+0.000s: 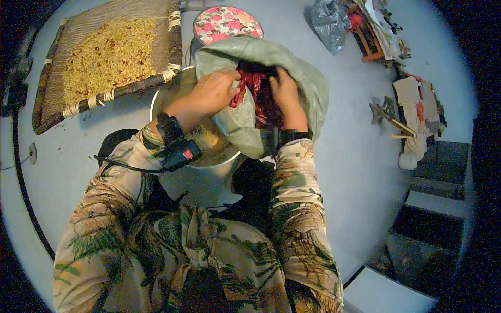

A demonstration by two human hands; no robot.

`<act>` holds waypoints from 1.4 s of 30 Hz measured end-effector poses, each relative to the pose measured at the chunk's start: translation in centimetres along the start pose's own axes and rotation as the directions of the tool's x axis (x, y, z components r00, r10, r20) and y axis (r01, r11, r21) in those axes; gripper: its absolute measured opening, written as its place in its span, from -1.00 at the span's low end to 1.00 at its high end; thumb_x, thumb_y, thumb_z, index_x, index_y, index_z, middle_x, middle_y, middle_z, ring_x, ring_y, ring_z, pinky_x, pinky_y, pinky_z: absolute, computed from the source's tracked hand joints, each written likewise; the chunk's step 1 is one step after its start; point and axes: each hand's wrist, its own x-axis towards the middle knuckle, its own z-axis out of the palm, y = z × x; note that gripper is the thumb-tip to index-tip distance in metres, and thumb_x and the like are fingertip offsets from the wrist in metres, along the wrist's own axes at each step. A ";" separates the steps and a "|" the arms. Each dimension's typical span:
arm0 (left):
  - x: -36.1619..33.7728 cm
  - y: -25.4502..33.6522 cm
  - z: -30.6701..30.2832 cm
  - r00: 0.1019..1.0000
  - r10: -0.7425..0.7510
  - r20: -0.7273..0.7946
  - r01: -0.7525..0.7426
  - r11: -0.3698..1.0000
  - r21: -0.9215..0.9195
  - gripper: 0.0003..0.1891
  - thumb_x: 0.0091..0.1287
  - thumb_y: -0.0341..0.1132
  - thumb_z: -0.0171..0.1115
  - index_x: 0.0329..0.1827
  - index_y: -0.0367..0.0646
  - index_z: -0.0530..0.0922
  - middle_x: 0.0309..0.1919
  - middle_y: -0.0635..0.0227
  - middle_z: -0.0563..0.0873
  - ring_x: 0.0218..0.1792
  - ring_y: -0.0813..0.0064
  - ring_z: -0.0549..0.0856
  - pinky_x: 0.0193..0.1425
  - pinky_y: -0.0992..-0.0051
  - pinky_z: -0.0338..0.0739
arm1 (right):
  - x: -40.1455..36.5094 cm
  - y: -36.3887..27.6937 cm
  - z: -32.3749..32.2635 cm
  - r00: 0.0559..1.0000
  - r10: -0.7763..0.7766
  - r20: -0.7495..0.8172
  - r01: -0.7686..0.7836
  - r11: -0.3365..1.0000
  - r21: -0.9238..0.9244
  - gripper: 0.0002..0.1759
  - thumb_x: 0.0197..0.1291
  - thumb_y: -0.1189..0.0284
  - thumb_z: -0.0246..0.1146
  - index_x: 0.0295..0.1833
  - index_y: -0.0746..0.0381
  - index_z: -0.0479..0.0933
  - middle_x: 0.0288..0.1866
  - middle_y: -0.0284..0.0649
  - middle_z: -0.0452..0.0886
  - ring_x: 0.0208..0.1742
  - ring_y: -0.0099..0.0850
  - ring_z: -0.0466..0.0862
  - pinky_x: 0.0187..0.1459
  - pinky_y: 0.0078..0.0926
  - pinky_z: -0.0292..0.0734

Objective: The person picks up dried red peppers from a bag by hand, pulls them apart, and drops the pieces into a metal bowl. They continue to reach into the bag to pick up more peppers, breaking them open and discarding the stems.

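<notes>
A pale green woven sack [308, 88] stands with its mouth spread, and dried red chili peppers [255, 83] show inside. My left hand [214, 93] is at the sack's left side, its fingers closed on a few dried red chili peppers [239, 94]. Inside the mouth, on the right, is my right hand [287, 96]. Its fingers are bent in among the peppers, with the tips partly hidden, so what they grip cannot be made out. Beneath my left forearm and beside the sack is a wide round basin [180, 91] with a pale rim.
At upper left lies a framed woven tray [94, 104] spread with yellow seeds [112, 57] and red bits. A flower-patterned round seat [228, 23] is behind the sack. A grey plastic bag [330, 23] and wooden items [389, 117] are along the right, near dark steps [433, 219].
</notes>
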 end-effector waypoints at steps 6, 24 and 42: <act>1.0 -0.5 -1.0 0.982 -0.024 -0.189 0.015 0.999 -0.046 -0.58 0.23 -0.31 0.16 0.17 -0.20 0.46 0.09 0.02 0.56 0.13 0.02 0.55 0.22 0.19 0.43 | 4.3 3.1 -1.3 0.961 0.138 -0.238 -0.033 0.916 0.399 -0.32 0.18 0.33 0.27 0.38 0.33 0.25 0.29 0.14 0.43 0.29 0.00 0.46 0.29 -0.25 0.34; 3.2 -1.2 -2.1 0.945 0.054 -0.321 -0.075 0.996 -0.054 -0.52 0.19 -0.39 0.20 0.23 -0.16 0.43 0.22 0.06 0.51 0.28 0.08 0.45 0.38 0.27 0.32 | 6.3 1.3 2.2 0.969 0.147 0.197 -0.169 0.981 0.099 -0.59 0.16 0.22 0.27 -0.10 0.39 0.60 -0.14 0.16 0.65 -0.08 0.05 0.65 0.00 -0.17 0.51; 5.3 -1.9 -1.6 0.945 0.153 -0.291 -0.170 0.985 -0.036 -0.65 0.23 -0.38 0.11 0.05 -0.39 0.50 0.07 -0.10 0.55 0.14 -0.04 0.53 0.27 0.16 0.42 | 7.7 -1.6 4.6 0.884 0.123 0.451 -0.222 0.960 0.174 -0.44 0.31 0.12 0.06 0.35 0.16 0.37 0.42 -0.13 0.32 0.44 -0.21 0.27 0.42 -0.32 0.16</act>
